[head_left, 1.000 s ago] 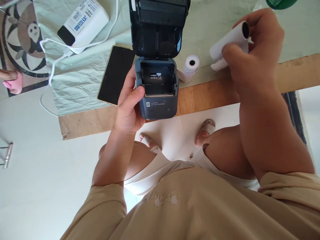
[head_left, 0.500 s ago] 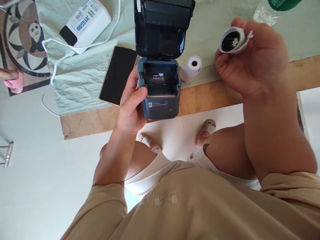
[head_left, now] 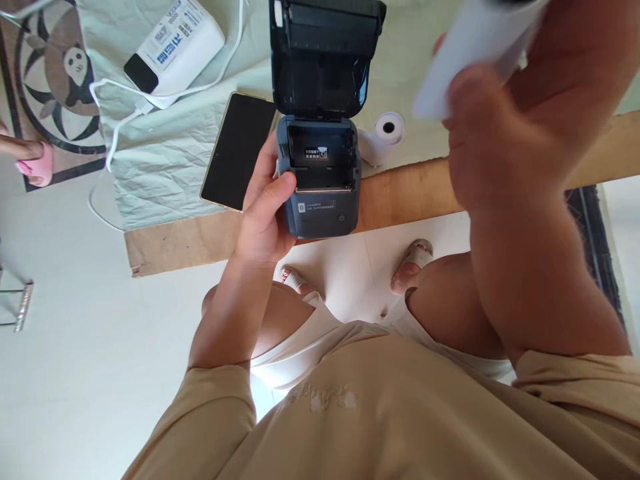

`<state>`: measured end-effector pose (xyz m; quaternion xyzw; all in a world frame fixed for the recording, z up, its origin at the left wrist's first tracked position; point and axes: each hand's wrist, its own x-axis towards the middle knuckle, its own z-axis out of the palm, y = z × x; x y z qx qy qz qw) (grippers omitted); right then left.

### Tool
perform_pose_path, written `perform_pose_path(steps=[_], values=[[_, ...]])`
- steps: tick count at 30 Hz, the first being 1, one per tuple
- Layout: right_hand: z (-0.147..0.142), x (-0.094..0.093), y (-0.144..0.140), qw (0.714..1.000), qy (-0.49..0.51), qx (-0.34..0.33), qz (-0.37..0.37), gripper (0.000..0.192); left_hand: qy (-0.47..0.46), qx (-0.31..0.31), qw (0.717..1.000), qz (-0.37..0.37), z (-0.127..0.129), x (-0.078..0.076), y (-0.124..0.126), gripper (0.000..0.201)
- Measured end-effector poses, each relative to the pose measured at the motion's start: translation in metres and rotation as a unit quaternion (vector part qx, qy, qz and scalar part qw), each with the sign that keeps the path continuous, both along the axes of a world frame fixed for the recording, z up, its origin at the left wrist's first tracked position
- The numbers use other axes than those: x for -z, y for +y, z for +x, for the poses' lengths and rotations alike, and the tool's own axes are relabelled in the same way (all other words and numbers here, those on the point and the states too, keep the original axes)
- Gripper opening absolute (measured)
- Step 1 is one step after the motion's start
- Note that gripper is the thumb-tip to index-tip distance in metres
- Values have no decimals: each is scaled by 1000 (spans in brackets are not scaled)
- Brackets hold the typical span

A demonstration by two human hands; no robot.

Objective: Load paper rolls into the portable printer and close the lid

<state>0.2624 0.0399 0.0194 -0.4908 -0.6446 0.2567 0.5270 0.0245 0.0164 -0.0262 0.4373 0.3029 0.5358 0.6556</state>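
At upper right, the right hand gripped a light, crushable paper roll; best held by its sides. At centre, the left hand clasped the open printer.

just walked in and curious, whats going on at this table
A person steadies a small dark printer at the table edge with the left hand; its lid is open and the paper bay looks empty. The right hand holds a white paper roll raised to the printer's right. Another roll, a phone and a power bank lie nearby.
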Motion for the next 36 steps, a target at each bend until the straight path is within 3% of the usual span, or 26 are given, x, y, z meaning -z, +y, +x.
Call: perform_pose_path(steps=[1, 3, 7, 12, 19, 26, 28, 30, 33, 36], values=[[-8, -2, -5, 996, -32, -16, 83, 42, -1, 4, 1000, 2, 0, 1, 1, 45], [-24, -5, -15, 981, -106, -58, 154, 28, 8, 2, 1000, -3, 1, 0, 1, 49], [-46, -12, -24, 967, -229, -72, 88, 11, 16, -31, 999, -26, 5, -7, -3, 45], [-54, -11, -17, 971, -211, -101, 54, 13, 19, -24, 1000, -6, 7, -9, -3, 45], [-50, -13, -14, 965, -188, -103, 154, 18, 28, -31, 999, -22, 7, -11, -3, 38], [-55, -11, -24, 919, -235, -239, 208, 16, 37, -17, 999, 4, 2, -3, 0, 48], [-51, -11, -22, 922, -213, -242, 214, 18, 51, -19, 999, -5, 1, -2, -1, 57], [-44, -14, -18, 950, -187, -167, 186, 18, 57, -14, 998, -6, 0, -1, -2, 64], [-37, -20, -13, 985, -161, -34, 54, 33, 53, 4, 999, 9, 0, 1, -2, 72], [-36, -26, -12, 993, -98, -64, -9, 40, 62, 0, 998, 5, 0, 3, -1, 73]])
